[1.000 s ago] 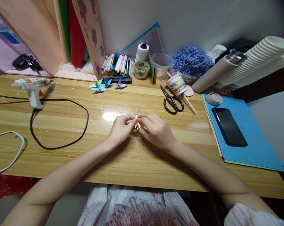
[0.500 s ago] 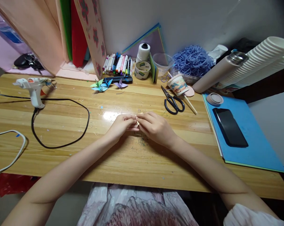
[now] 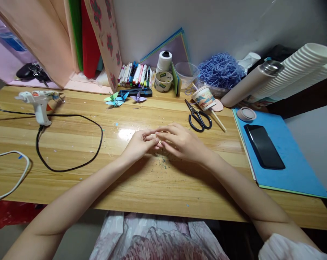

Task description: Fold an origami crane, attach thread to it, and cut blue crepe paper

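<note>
Both hands meet over the middle of the wooden table (image 3: pixel 141 187). Between their fingertips is a small pale yellow piece of paper (image 3: pixel 160 142), mostly covered by the fingers, so its shape cannot be made out. My left hand (image 3: pixel 138 145) is closed, thumb and fingers pinching the paper from the left. From the right, my right hand (image 3: pixel 179 141) bends its fingers over the same piece, fingertips touching it. Beyond the hands lie green and blue folded paper cranes (image 3: pixel 116 99) and a purple one (image 3: pixel 138 97).
Black-handled scissors (image 3: pixel 198 117) and a paper cup with a stick (image 3: pixel 203 97) lie beyond my right hand. A phone (image 3: pixel 264 146) rests on blue sheets (image 3: pixel 296 162) at right. A glue gun (image 3: pixel 40 106) with a looped black cord (image 3: pixel 101 135) is at left.
The fingers of my right hand have lifted and spread slightly around the paper, and less of the yellow paper shows. My left hand has barely moved.
</note>
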Motion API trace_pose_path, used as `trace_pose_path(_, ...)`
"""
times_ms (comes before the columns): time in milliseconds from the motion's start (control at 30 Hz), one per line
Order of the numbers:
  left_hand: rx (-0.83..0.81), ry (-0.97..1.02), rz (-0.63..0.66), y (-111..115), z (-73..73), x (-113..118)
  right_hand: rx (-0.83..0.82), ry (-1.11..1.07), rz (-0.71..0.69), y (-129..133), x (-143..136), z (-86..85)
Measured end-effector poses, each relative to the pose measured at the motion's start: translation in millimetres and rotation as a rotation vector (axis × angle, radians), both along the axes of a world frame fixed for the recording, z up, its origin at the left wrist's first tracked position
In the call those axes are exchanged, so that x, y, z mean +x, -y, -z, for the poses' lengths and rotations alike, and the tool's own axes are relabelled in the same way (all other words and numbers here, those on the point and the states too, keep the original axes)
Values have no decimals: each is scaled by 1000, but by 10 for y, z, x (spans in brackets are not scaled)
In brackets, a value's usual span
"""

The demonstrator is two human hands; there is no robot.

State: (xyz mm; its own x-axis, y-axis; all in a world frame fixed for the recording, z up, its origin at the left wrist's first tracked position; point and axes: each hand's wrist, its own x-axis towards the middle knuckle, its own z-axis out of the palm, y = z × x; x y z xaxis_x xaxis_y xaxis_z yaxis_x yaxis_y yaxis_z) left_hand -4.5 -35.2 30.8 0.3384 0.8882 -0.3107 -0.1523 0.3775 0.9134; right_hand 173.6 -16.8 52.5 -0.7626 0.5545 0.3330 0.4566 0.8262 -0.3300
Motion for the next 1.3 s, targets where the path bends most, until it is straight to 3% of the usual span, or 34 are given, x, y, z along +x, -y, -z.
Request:
trace_pose_path(200, 284, -186, 58, 61, 76, 29, -57, -64, 39, -83, 55, 16)
trace_pose_path(300, 240, -173, 24, 59, 75, 31, -178, -129, 57, -125, 90, 20)
trace_pose_path(500, 63, -103, -114, 26, -76, 21, -470, -308, 119, -194, 156, -10)
trace_pose_path(800, 291, -75, -60, 18, -72, 9, -915, -490, 125, -249, 181, 69)
trace_pose_path(1000, 408, -60, -7, 22, -103, -23, -1014, -583, 166, -264, 191, 68)
trace_pose_path(1100, 537, -196, -16, 34, -133, -44, -1018, -595, 189, -259, 185, 34)
trace_pose_path(1300, 753, -474, -166, 52, -151, -61, -1007, -605, 181, -248, 157, 4)
